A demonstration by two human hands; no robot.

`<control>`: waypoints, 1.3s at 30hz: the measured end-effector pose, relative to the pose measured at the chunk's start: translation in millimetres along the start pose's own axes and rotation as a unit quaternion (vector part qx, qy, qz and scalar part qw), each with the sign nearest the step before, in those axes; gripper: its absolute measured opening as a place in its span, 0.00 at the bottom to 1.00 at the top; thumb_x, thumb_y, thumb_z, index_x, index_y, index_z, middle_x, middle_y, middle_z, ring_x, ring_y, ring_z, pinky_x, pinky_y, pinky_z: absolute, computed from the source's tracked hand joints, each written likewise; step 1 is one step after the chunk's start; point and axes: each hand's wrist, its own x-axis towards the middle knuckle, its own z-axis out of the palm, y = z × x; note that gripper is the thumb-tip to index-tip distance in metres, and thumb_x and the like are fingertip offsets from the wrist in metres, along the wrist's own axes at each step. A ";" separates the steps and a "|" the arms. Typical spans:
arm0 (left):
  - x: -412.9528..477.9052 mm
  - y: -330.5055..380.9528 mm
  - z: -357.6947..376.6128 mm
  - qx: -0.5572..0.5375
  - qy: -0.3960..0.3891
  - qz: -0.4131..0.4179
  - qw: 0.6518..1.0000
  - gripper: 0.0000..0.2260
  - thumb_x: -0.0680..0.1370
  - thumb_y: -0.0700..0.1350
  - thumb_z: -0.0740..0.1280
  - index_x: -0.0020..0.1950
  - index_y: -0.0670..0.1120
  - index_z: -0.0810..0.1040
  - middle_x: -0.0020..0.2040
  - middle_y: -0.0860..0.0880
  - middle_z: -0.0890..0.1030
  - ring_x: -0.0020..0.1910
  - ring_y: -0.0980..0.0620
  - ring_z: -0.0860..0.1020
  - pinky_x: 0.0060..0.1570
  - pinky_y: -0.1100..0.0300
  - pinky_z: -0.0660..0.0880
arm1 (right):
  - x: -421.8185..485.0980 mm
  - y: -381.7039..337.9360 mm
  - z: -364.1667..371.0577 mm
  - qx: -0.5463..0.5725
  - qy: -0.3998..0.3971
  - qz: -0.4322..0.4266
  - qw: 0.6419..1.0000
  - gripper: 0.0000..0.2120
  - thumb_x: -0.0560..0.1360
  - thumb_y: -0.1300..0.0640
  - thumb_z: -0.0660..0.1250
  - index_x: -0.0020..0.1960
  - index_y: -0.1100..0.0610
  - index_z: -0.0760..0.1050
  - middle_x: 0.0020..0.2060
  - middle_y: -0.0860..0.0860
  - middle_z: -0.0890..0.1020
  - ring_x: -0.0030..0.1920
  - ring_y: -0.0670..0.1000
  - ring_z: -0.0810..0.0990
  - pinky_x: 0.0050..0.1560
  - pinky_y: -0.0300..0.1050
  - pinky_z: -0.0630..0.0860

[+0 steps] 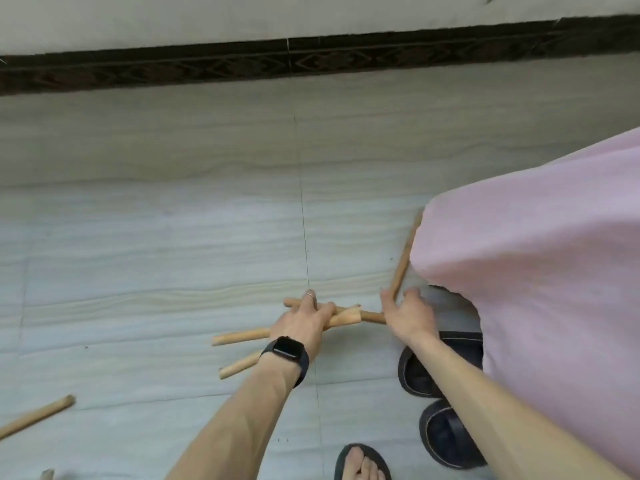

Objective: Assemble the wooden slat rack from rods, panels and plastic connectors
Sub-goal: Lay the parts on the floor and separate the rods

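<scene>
Okay, we see the left hand (304,323) curled round a bundle of wooden rods (344,317) low over the tiled floor (138,271), with one finger stretched forward across the top. That finger has a ring (310,296), and the wrist has a black smartwatch (284,354). The rods in the bundle cross each other at angles. Two rod ends (242,336) poke out left of the wrist, one above the other. A darker rod (373,317) runs right from the fist and its end meets the right hand (408,313). We cannot tell whether the bundle rests on the floor or is lifted off it.

The right hand has its thumb and fingers closed on the lower end of a slanted rod (403,258). This rod leans up and away, and its top goes behind a pink cloth (536,271) that fills the right side. The two hands are near each other, joined only by the darker rod.

A loose rod (34,417) lies on the floor at far lower left, well apart from the bundle. Two black slippers (415,368) sit under the right forearm, partly hidden by the cloth. A sandalled foot (360,462) shows at the bottom edge. A dark patterned skirting band (311,60) runs along the wall base at the top.
</scene>
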 end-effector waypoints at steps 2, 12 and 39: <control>27.6 -1.3 18.2 0.046 0.010 0.007 0.999 0.26 0.75 0.30 0.59 0.66 0.56 0.66 0.73 0.45 0.60 0.56 0.38 0.76 0.43 0.51 0.72 | 27.4 -3.7 13.0 -0.017 0.008 0.008 1.000 0.29 0.82 0.39 0.57 0.69 0.63 0.65 0.63 0.62 0.77 0.63 0.65 0.76 0.58 0.56 0.75; -12.1 -73.1 57.1 -0.021 -0.052 -0.107 0.993 0.07 0.78 0.47 0.64 0.54 0.49 0.77 0.48 0.48 0.74 0.50 0.44 0.78 0.42 0.56 0.69 | -9.5 3.1 32.8 -0.028 -0.077 -0.041 0.996 0.13 0.79 0.48 0.63 0.55 0.58 0.73 0.49 0.55 0.83 0.53 0.59 0.80 0.51 0.50 0.76; -538.9 -397.2 162.5 -0.852 0.149 -0.269 0.424 0.13 0.77 0.48 0.72 0.52 0.38 0.84 0.46 0.41 0.86 0.49 0.42 0.85 0.57 0.45 0.79 | -496.3 -233.2 305.9 -0.405 -0.269 -0.335 0.807 0.25 0.81 0.39 0.61 0.72 0.52 0.69 0.60 0.52 0.82 0.61 0.53 0.80 0.59 0.44 0.72</control>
